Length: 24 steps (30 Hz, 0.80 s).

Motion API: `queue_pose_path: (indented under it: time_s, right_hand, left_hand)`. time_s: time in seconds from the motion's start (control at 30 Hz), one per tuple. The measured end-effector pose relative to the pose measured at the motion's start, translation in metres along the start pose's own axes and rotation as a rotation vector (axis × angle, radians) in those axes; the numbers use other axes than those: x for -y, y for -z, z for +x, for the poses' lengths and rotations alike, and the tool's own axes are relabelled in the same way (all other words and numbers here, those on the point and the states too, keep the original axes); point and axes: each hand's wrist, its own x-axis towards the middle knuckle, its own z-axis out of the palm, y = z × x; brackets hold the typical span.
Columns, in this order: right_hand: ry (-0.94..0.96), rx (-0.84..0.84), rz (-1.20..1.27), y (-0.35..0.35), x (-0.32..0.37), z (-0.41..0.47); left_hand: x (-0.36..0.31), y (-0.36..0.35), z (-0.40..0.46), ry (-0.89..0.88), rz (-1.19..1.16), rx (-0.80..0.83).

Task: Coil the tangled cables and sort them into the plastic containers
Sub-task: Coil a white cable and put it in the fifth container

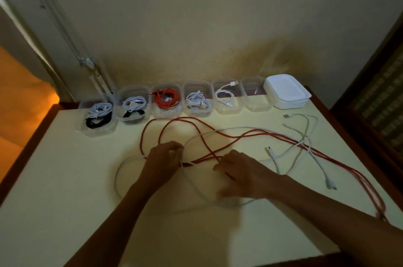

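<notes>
Table (pixel 65 179) pale yellow, six clear containers (pixel 166 101) along the back edge, five with coiled cables. Red cable (pixel 250 136) and white cable (pixel 229 129) tangled mid-table. Left hand (pixel 165 160) pinches both where they cross. Right hand (pixel 242 174) blurred, fingers curled; grip unclear.

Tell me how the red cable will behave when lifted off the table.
Likely floppy: the red cable lies in loose loops, so it should sag. It will probably drag the white cable, since they cross in several places. Its far end hangs over the table edge, so it may slide off.
</notes>
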Motion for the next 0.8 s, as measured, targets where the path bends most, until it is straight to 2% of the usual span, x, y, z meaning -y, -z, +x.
queue_pose_path:
  time_s: [0.1, 0.23, 0.37, 0.43, 0.53, 0.6, 0.63, 0.7, 0.8]
  right_hand:
    - [0.027, 0.121, -0.144, 0.002, 0.014, -0.004]
    - [0.140, 0.013, -0.282, -0.015, 0.017, -0.010]
    - [0.092, 0.035, -0.405, -0.020, 0.035, -0.019]
    - [0.021, -0.061, -0.358, -0.015, 0.047, -0.023]
    - [-0.066, -0.166, -0.152, 0.006, 0.061, -0.034]
    - [-0.048, -0.173, -0.109, 0.018, 0.065, -0.046]
    - [-0.044, -0.156, -0.128, 0.023, 0.063, -0.052]
    - [-0.180, -0.140, -0.168, 0.036, 0.048, -0.061]
    - [-0.459, -0.298, -0.048, 0.067, 0.016, -0.080]
  left_hand:
    - [-0.002, 0.006, -0.033, -0.154, 0.217, 0.069]
    - [-0.013, 0.008, -0.061, -0.092, 0.459, 0.234]
    - [-0.027, -0.002, -0.080, -0.131, 0.654, 0.328]
    - [-0.033, -0.009, -0.089, -0.152, 0.664, 0.316]
    - [-0.041, -0.013, -0.100, -0.275, 0.577, 0.118]
    - [-0.044, -0.012, -0.104, -0.359, 0.402, -0.003]
    - [-0.047, -0.007, -0.106, -0.328, 0.262, -0.023]
    - [-0.053, 0.002, -0.111, -0.202, 0.045, -0.063]
    - [-0.052, 0.014, -0.119, -0.146, -0.028, -0.172]
